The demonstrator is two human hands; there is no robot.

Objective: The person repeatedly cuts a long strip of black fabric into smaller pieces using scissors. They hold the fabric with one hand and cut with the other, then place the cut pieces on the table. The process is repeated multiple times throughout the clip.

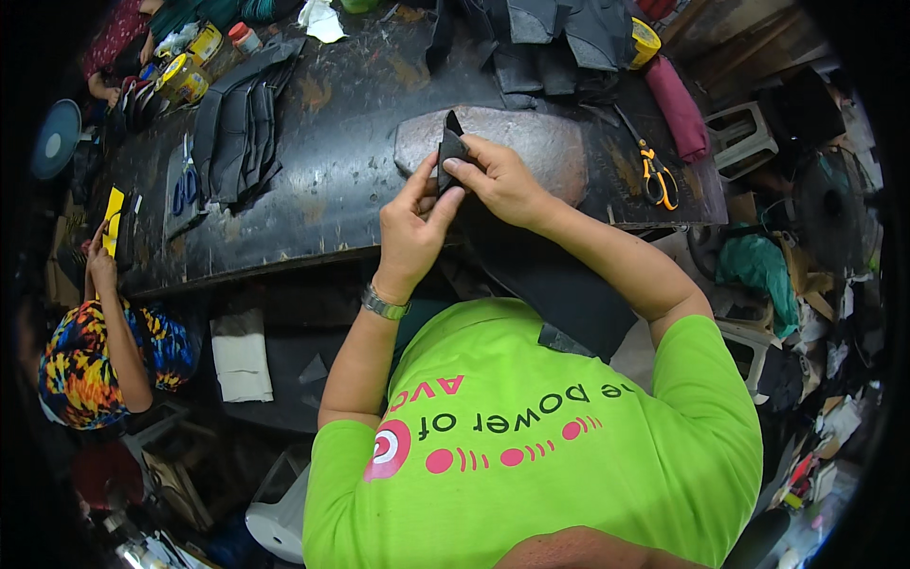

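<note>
Both my hands meet over the grey stone slab (555,152) near the table's front edge, pinching a small folded piece of black material (450,144) that looks like leather or fabric. My left hand (414,213), with a metal watch on the wrist, grips its lower left side. On the right side my right hand (502,180) presses it with the thumb. The piece stands upright with a pointed top. Below my hands a larger black sheet (550,275) hangs from the table edge toward my lap; whether it joins the folded piece is hidden.
Orange-handled scissors (656,175) lie right of the slab. Stacked black pieces (242,123) and blue-handled scissors (185,180) lie left; more black pieces (550,47) are piled behind. A maroon roll (678,109) rests at the right edge. At far left another person (104,351) holds a yellow strip.
</note>
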